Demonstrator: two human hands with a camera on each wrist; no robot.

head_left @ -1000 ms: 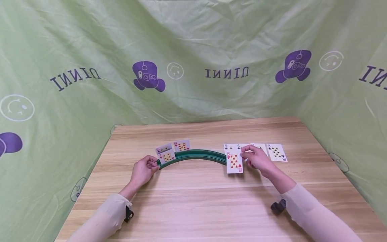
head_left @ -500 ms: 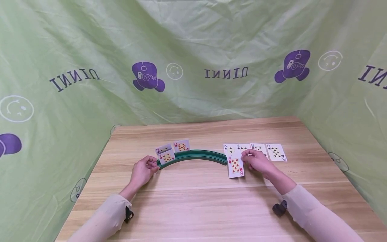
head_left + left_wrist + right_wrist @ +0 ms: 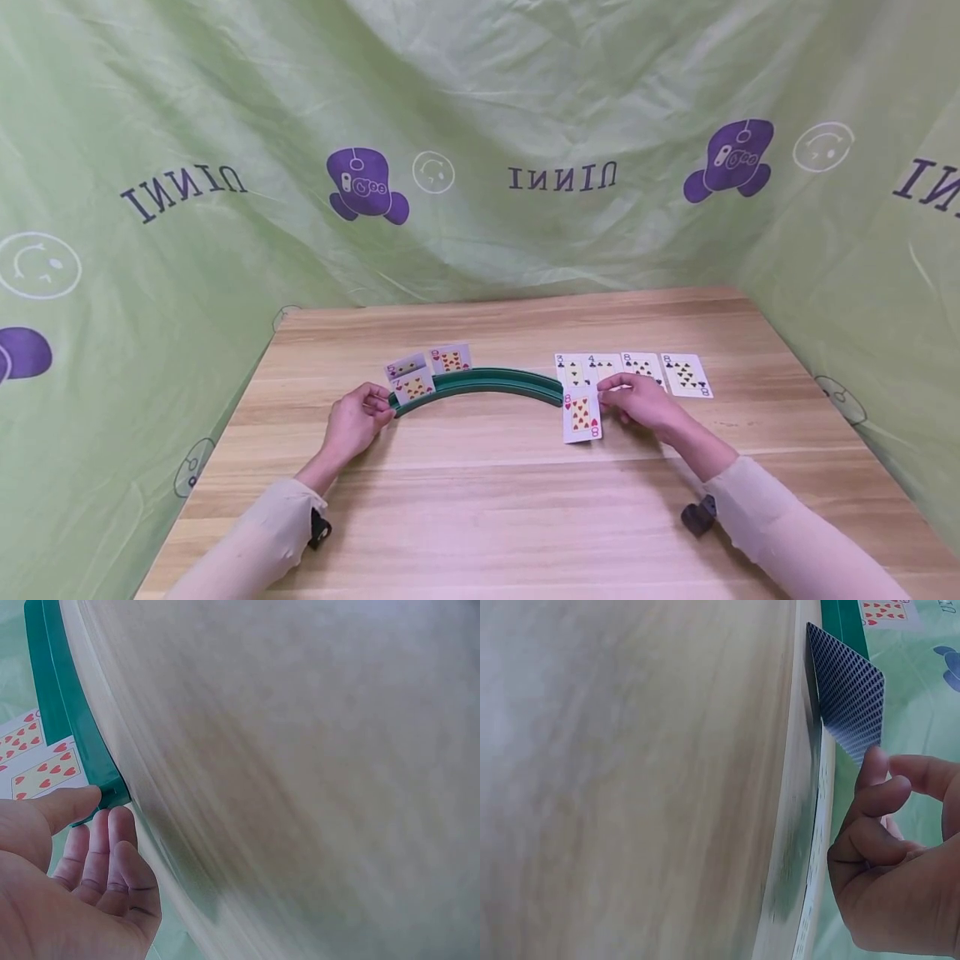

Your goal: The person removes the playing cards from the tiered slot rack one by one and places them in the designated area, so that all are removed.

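Note:
My left hand (image 3: pixel 354 423) pinches the left end of a green curved card holder (image 3: pixel 498 382) between thumb and fingers; the left wrist view shows the thumb (image 3: pixel 79 801) on that end. Three playing cards stand in the holder near it: a seven of hearts (image 3: pixel 414 387) in front, a five (image 3: pixel 406 365) behind it, and a nine of hearts (image 3: pixel 451 361). At the holder's other end, my right hand (image 3: pixel 641 403) pinches an eight of hearts (image 3: pixel 582 417) by its right edge. Its face is toward me, and its patterned back (image 3: pixel 847 686) shows in the right wrist view.
A row of face-up black cards lies beyond the right hand: a three (image 3: pixel 572 368), a four (image 3: pixel 604 363), an eight (image 3: pixel 640 365) and another eight (image 3: pixel 685 375). The wooden table (image 3: pixel 480 517) meets a green printed curtain (image 3: pixel 480 242) behind and at both sides.
The eight of hearts has moved a little toward me, showing more of the three and the holder's right end. The left hand and the holder have stayed in place.

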